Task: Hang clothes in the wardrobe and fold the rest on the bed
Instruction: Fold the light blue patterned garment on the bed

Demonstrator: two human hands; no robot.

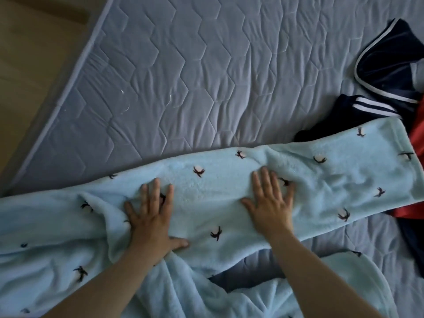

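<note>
A light blue fleece garment (206, 196) with small dark sprig prints lies stretched across the grey quilted bed (183, 76), one long leg reaching to the right. My left hand (151, 216) presses flat on it left of centre, fingers spread. My right hand (270, 203) lies flat on the same leg further right, fingers straight. More of the blue fleece is bunched near me at the bottom.
A dark navy garment with white stripes (390, 72) lies crumpled at the right edge of the bed, with red cloth (417, 134) beside it under the blue leg's end. The beige floor (34, 53) shows past the mattress's left edge.
</note>
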